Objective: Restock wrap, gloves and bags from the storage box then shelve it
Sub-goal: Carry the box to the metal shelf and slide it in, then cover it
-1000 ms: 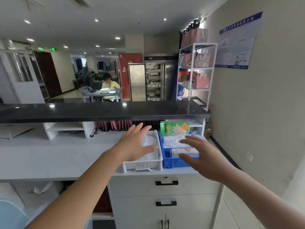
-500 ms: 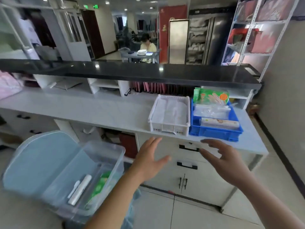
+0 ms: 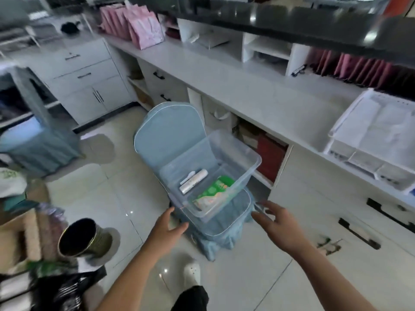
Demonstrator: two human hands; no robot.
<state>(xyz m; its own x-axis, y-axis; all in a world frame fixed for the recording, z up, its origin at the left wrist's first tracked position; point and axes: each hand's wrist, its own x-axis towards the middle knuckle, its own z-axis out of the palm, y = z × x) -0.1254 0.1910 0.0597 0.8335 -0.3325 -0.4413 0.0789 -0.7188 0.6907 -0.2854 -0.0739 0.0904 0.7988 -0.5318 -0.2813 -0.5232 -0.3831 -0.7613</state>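
A clear plastic storage box [image 3: 233, 158] sits on a chair with a light blue cover [image 3: 170, 133] beside the counter. Inside lie a white roll [image 3: 194, 180] and a green packet [image 3: 215, 190]. My left hand [image 3: 167, 227] hovers open at the box's near left corner, close to it. At the near right corner my right hand [image 3: 277, 225] is spread open, a little apart from the box. Neither hand holds anything. A white tray [image 3: 336, 147] lined with paper stands on the counter at the right.
White counter [image 3: 235, 84] with drawers and cabinets [image 3: 359, 234] below runs along the right. Pink bags [image 3: 143, 28] stand at its far end. A metal bucket [image 3: 85, 239], boxes and black bags crowd the floor at left. Another covered chair [image 3: 33, 135] stands far left.
My view has swung down and left from the counter trays to the storage box. Both open hands have dropped from the trays to the box's near corners.
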